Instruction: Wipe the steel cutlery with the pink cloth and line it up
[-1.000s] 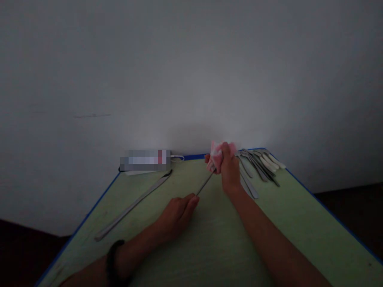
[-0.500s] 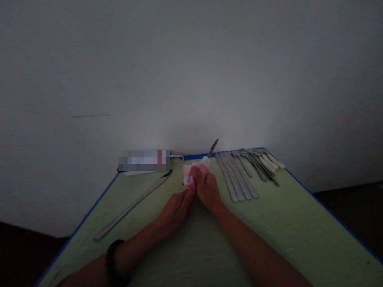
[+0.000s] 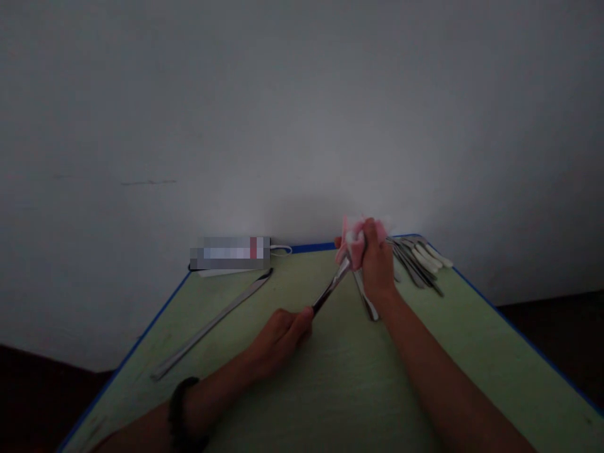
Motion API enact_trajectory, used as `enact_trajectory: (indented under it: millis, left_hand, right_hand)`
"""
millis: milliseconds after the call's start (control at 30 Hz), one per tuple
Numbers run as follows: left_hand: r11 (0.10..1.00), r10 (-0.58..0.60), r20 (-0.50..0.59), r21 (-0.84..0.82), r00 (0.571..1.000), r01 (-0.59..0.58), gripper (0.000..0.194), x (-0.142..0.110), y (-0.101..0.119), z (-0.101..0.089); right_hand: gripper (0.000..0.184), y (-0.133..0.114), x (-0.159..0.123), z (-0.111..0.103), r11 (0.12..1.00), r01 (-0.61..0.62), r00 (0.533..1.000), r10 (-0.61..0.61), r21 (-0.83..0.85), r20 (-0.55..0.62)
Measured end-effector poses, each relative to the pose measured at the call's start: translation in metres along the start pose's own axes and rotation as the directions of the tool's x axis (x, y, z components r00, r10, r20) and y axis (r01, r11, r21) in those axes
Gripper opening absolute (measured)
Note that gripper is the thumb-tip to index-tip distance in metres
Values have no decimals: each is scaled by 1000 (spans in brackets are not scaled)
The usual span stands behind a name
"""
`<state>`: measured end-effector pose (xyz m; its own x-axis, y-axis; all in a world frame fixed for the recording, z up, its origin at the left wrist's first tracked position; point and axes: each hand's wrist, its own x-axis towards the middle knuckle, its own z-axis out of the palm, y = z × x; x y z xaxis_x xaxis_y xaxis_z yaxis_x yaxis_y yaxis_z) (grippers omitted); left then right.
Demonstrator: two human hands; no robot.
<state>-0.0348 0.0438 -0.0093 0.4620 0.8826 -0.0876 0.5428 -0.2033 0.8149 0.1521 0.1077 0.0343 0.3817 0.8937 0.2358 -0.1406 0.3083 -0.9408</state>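
My left hand (image 3: 283, 336) is closed round the handle end of a metal table knife (image 3: 330, 289), which slants up and away to the right. At its far end my right hand (image 3: 377, 261) grips a crumpled pink and white cloth (image 3: 355, 242) that wraps the knife and hides its tip. Beneath and beside my right forearm lie metal cutlery handles (image 3: 367, 299), partly covered by that hand. Another long knife (image 3: 214, 324) lies by itself on the table, left of my left hand.
Several dark metal pieces of cutlery (image 3: 415, 267) and some white-handled ones (image 3: 429, 257) lie at the back right of the green table (image 3: 321, 390). A blurred-out box-like object (image 3: 231, 253) with a white cable (image 3: 282, 250) stands at the back left, against the wall (image 3: 302, 126).
My right hand drew the cloth down the knife to my left hand, baring the blade tip, then slid it back up to the far end. My left hand has barely moved.
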Motion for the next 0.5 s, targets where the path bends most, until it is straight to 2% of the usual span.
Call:
enact_trajectory:
  millis: [133, 333, 500]
  left_hand:
    - [1000, 12, -21, 29, 1000, -11, 57, 2, -1, 1]
    - [990, 9, -91, 144, 996, 4, 43, 4, 4, 2]
    - [978, 101, -55, 190, 993, -89, 36, 3, 7, 3]
  right_hand:
    - [58, 8, -8, 8, 1000, 17, 1000, -17, -21, -12]
    - [56, 26, -39, 32, 968, -43, 978, 92, -248, 188]
    - [50, 20, -45, 34, 949, -21, 959, 108, -313, 262]
